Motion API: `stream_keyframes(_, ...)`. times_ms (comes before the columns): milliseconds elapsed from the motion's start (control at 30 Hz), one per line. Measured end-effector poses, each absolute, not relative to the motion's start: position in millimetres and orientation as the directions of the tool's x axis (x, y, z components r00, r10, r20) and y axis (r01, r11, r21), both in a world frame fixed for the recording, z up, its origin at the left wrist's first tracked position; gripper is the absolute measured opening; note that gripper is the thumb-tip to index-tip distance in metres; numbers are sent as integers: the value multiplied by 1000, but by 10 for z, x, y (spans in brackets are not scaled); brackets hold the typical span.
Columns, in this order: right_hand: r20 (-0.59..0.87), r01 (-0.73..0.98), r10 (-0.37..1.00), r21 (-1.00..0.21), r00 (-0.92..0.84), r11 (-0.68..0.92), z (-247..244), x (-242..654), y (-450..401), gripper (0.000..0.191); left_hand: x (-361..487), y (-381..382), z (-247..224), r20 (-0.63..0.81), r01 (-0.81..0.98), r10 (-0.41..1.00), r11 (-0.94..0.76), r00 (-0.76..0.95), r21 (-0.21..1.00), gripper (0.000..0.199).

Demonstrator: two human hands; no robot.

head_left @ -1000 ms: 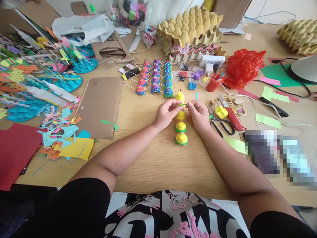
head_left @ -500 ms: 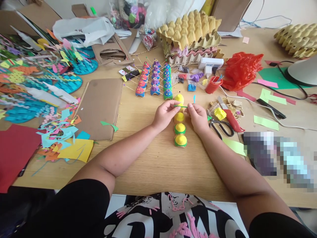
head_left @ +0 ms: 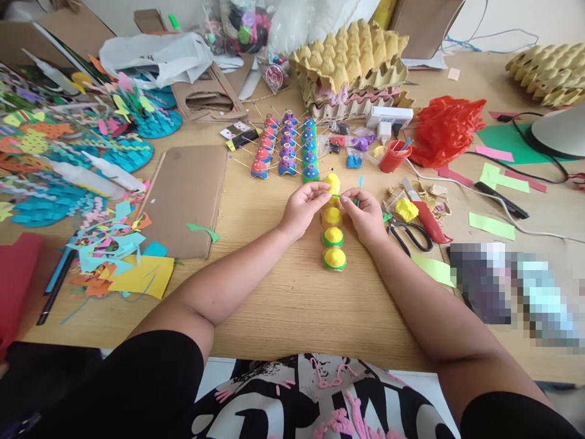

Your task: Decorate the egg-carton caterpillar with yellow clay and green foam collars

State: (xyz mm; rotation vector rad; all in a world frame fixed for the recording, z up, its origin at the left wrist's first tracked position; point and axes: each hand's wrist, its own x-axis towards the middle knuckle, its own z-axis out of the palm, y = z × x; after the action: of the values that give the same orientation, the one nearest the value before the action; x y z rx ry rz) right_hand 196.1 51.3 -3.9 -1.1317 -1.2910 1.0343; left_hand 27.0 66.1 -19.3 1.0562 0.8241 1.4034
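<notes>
A thin green clay strip (head_left: 335, 196) is stretched between my two hands, its ends pinched in the fingertips. My left hand (head_left: 303, 209) grips one end and my right hand (head_left: 364, 213) the other. Both hover over a row of egg-carton cups (head_left: 334, 258) topped with yellow domes. The nearest two cups have green around the base; my fingers partly cover the farther ones. Beyond stand three decorated egg-carton rows: a red and blue one (head_left: 264, 152), a purple one (head_left: 287, 149) and a blue and green one (head_left: 310, 155).
Right of my hands lie black-handled pliers (head_left: 411, 236), a red-handled knife (head_left: 429, 221) and yellow clay (head_left: 406, 210). Stacked egg trays (head_left: 347, 58) stand behind, near a red plastic bag (head_left: 450, 131). On the left are a cardboard sheet (head_left: 185, 198), paper scraps (head_left: 107, 244) and glue bottles (head_left: 112, 171).
My hands have drawn slightly closer together, so less of the green strip shows between them. At far left, the red sheet has shifted left, uncovering dark pencil-like sticks.
</notes>
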Motion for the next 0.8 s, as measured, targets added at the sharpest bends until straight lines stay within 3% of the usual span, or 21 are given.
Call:
stream_keyframes(433,150,17,988,-989,24,149,-10,1949,508,57,277,648,-173,169,-318,985,-149,37,937,27)
stream_keyframes(800,111,79,993,-991,29,108,20,1946,459,68,264,612,-104,138,-268,990,-128,19,955,46)
